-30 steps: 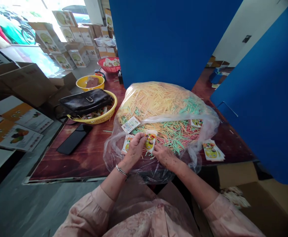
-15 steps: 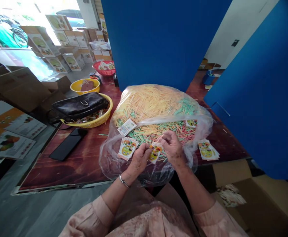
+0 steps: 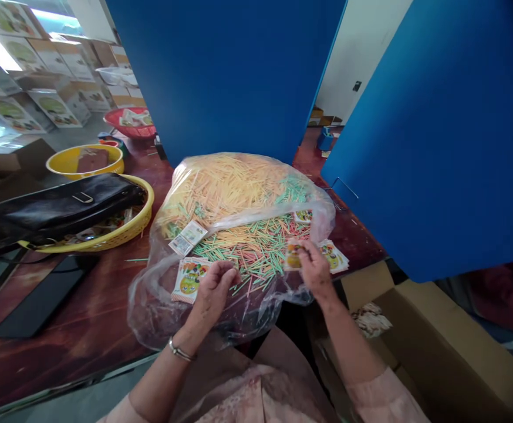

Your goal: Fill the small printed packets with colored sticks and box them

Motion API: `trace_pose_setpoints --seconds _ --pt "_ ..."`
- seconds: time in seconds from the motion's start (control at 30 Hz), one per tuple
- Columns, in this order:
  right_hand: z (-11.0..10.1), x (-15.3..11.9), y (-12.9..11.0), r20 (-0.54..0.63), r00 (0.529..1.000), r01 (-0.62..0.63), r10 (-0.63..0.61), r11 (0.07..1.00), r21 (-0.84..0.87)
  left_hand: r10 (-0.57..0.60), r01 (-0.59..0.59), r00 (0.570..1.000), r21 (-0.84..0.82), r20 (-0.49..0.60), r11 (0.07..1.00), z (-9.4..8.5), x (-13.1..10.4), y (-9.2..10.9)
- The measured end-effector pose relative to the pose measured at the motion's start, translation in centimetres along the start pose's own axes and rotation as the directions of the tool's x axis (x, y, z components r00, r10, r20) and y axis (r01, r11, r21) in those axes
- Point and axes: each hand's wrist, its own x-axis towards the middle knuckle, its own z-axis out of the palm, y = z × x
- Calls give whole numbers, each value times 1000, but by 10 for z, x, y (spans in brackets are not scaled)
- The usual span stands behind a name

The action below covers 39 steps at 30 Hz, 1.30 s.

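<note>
My right hand grips a small printed packet at the right side of the clear plastic bag, which is full of thin coloured sticks. Just beyond that hand lies a fanned stack of similar packets. My left hand hovers over the bag's near edge with thumb and fingers curled close together; whether anything sits between them is hard to make out. Beside it rests another stack of packets. A banded bundle of cards lies on the bag's left part.
A yellow basket holding a black handbag stands at the left, near a dark phone. Blue panels rise behind the table. An open cardboard box is at the lower right.
My right hand has moved away from my left hand, carrying the packet toward the right-hand stack. My left hand has let go of the packet. The camera view has turned right.
</note>
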Motion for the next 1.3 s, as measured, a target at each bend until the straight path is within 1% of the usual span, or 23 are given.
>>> trace_pose_setpoints --seconds 0.03,0.1,0.13,0.17,0.23,0.27,0.33,0.37,0.43,0.5,0.53,0.57,0.63,0.67,0.7,0.73,0.77,0.8,0.83,0.93,1.03,1.2,1.3 --pt "-16 9 14 -37 999 22 -26 995 -93 0 1 999 14 -39 1000 -7 0 -1" --pt "-45 23 46 -35 993 95 -113 941 -326 18 -7 991 84 -132 996 -24 -1 -3" --pt "-56 28 61 -6 988 136 -154 887 -441 32 -7 984 138 -175 990 -34 -2 -4" --pt "-64 31 76 56 982 181 -180 819 -545 45 -2 976 200 -212 980 -44 -3 -4" --pt "-73 37 98 167 962 271 -217 661 -700 80 16 963 348 -259 937 -64 -7 -3" --pt "-75 39 103 195 953 296 -230 582 -758 108 19 958 432 -266 902 -72 -8 -2" --pt "-70 45 99 192 945 299 -266 454 -839 185 -4 954 610 -234 792 -85 -11 -1" --pt "-65 49 91 177 940 291 -291 417 -861 224 -23 954 694 -201 720 -90 -12 0" --pt "-46 56 63 182 921 320 -344 401 -859 271 -40 953 825 -138 563 -95 -12 -1" --pt "-19 60 28 298 880 445 -370 422 -790 277 -25 955 903 -106 430 -96 -9 -3" --pt "-2 61 11 355 863 490 -360 424 -762 270 -9 958 926 -101 379 -95 -7 -4" --pt "15 60 -5 382 857 506 -346 425 -750 258 11 961 941 -104 338 -93 -5 -5" --pt "49 56 -29 439 838 546 -325 474 -691 222 57 968 961 -121 271 -89 -1 -6" --pt "66 54 -37 486 812 582 -323 510 -634 203 86 969 966 -138 244 -88 1 -6" --pt "82 52 -42 552 769 630 -323 533 -565 183 116 970 968 -158 224 -86 4 -6" --pt "97 50 -46 613 723 670 -319 540 -509 162 144 970 967 -180 211 -84 6 -6" --pt "110 48 -49 655 690 696 -307 528 -486 141 167 970 964 -198 207 -83 8 -6" --pt "121 48 -51 682 672 712 -288 504 -489 120 188 969 960 -215 208 -82 10 -6" --pt "131 48 -52 693 672 715 -262 474 -514 98 209 967 955 -234 213 -81 11 -6" --pt "151 50 -56 682 708 687 -183 401 -606 43 245 965 943 -261 225 -82 14 -7" --pt "162 52 -61 662 737 654 -134 385 -651 5 252 965 935 -262 248 -85 16 -10" --pt "171 47 -64 622 776 610 -102 371 -700 -24 255 965 912 -262 320 -90 18 -16" --pt "170 43 -63 625 773 615 -105 363 -700 -2 228 971 921 -239 317 -89 18 -19"
